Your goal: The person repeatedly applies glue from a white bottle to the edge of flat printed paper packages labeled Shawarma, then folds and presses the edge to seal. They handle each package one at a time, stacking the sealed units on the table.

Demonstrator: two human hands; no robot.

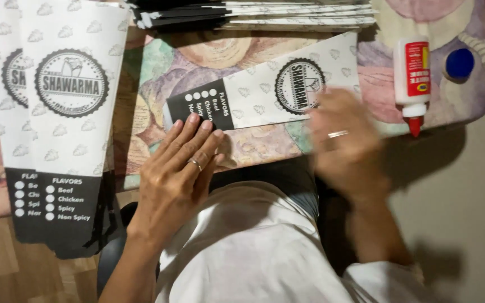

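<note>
On the worktop (158,73): a patterned cloth in soft greens, pinks and purples covers the surface, and a flat paper sleeve (265,90) lies across it, near the front edge.
Paper sleeve: long and narrow, white with small grey motifs, a round dark emblem toward its right part and a black band with white dots at its left end; it lies slightly tilted, left end lower.
Left hand (178,168): flat and open, fingers together and stretched, fingertips pressing on the lower edge of the sleeve's black band; a ring shows on one finger. It grips nothing.
Right hand (346,140): blurred with motion, over the right end of the sleeve just below the emblem, fingers loosely spread, a ring visible; whether it touches the paper I cannot tell, and no object shows in it.
Stack at left (68,112): several sleeves of the same kind, overlapped, lying lengthwise toward the person, black ends hanging over the worktop's edge.
Pile at top (254,14): more folded sleeves, seen edge-on, black and white layers, just beyond the single sleeve.
Glue bottle (412,78): white with a red label and red tip, lying with its tip toward the person, right of the sleeve and apart from it.
Blue cap (459,63): round, just right of the bottle.
Lap: white cloth below the hands.
</note>
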